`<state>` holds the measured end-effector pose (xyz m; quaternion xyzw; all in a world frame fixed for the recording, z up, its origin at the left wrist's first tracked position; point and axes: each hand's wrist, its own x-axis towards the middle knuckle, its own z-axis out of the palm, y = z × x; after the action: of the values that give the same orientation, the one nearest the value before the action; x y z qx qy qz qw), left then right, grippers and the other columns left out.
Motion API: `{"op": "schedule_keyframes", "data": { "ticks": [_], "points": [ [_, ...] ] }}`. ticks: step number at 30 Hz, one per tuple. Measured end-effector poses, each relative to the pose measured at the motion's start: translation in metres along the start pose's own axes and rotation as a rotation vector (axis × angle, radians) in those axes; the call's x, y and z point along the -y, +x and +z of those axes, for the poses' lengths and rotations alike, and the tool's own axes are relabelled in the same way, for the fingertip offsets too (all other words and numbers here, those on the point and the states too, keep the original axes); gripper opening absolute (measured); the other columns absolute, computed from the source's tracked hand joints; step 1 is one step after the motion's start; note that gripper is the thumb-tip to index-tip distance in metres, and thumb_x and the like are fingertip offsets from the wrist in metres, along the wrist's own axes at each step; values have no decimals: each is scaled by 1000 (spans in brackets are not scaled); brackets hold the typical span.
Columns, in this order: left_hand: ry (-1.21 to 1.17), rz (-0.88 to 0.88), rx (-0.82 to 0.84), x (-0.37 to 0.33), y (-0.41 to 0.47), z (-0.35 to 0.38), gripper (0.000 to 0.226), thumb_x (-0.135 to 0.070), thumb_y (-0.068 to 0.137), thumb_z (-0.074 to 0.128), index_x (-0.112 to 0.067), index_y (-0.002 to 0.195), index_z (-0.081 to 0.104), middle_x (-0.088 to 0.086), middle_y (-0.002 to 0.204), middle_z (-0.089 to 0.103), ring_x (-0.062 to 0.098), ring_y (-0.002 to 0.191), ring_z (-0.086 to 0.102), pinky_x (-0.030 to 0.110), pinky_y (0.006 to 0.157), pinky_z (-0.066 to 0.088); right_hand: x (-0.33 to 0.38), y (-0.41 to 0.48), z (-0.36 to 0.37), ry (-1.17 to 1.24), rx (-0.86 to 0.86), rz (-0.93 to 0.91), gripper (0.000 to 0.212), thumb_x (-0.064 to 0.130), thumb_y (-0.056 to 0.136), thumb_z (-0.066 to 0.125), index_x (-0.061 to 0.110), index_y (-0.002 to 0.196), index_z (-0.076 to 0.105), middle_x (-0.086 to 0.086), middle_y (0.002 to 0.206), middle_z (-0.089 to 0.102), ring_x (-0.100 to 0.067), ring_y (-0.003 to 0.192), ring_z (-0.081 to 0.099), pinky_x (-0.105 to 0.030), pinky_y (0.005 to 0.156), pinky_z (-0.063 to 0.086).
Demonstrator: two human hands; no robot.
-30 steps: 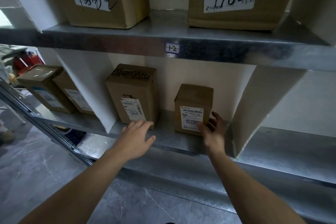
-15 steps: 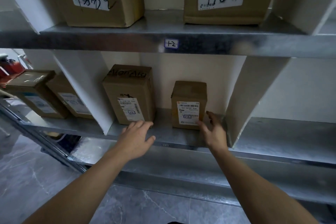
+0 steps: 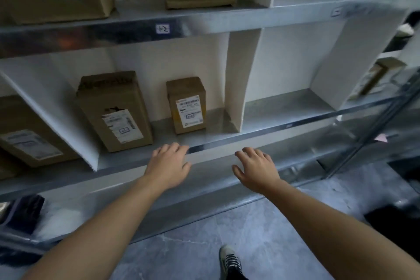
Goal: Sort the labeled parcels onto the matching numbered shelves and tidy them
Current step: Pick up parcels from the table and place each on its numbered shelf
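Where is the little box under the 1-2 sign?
In the head view, the little box stands upright on the middle shelf, right of the bigger box and just left of the white divider.

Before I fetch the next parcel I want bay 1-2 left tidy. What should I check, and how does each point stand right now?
1. Hands free: ok; left hand and right hand are open, holding nothing.
2. Small parcel upright, label facing out: ok.
3. Large parcel label facing out: ok.
4. Both set back from the shelf edge: ok.
5. Handwritten codes match the shelf tag reading 1-2: cannot tell; too blurred.
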<state>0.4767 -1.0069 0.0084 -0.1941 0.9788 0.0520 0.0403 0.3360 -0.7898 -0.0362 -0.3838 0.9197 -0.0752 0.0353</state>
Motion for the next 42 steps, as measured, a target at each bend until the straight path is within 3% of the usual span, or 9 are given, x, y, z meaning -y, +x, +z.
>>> {"op": "schedule_keyframes", "data": {
  "ticks": [7, 10, 19, 27, 31, 42],
  "points": [
    [-1, 214, -28, -75, -2, 10, 53, -46, 97, 41, -27, 146, 33, 0, 146, 41, 23, 133, 37, 42, 110, 28, -44, -73, -23, -134, -31, 175, 54, 55, 91, 37, 20, 125, 59, -7, 123, 63, -34, 115, 60, -42, 93, 46],
    [7, 321, -51, -118, 4, 8, 52, -46, 97, 41, -27, 144, 33, 0, 144, 43, 24, 133, 37, 40, 110, 28, -73, -104, -37, -138, -57, 285, 51, 57, 94, 39, 23, 128, 56, -4, 125, 61, -30, 118, 57, -41, 93, 46],
    [13, 608, -93, -302, 38, -3, 57, -50, 92, 47, -29, 144, 35, -2, 142, 45, 24, 129, 41, 40, 106, 32, -208, -199, -93, -99, -212, 550, 51, 60, 92, 48, 25, 129, 57, 0, 123, 60, -27, 112, 59, -38, 87, 44],
    [-71, 805, -131, -500, 42, -10, 54, -48, 93, 47, -28, 143, 37, -2, 141, 47, 22, 129, 42, 41, 108, 33, -348, -291, -153, -215, -236, 694, 53, 57, 97, 43, 25, 138, 51, -2, 136, 55, -26, 124, 54, -40, 96, 44],
    [-103, 872, -186, -580, 42, -10, 53, -47, 94, 46, -28, 143, 39, -3, 138, 49, 21, 127, 44, 40, 106, 34, -404, -329, -171, -250, -266, 748, 51, 56, 97, 43, 24, 137, 52, -2, 133, 58, -25, 121, 55, -39, 96, 45],
    [-36, 1030, -148, -731, 73, 14, 53, -47, 94, 42, -27, 143, 36, -1, 143, 45, 21, 131, 41, 41, 110, 30, -520, -375, -175, -208, -252, 920, 50, 56, 96, 42, 24, 133, 53, -4, 134, 57, -28, 121, 54, -42, 97, 45]
  ]
}}
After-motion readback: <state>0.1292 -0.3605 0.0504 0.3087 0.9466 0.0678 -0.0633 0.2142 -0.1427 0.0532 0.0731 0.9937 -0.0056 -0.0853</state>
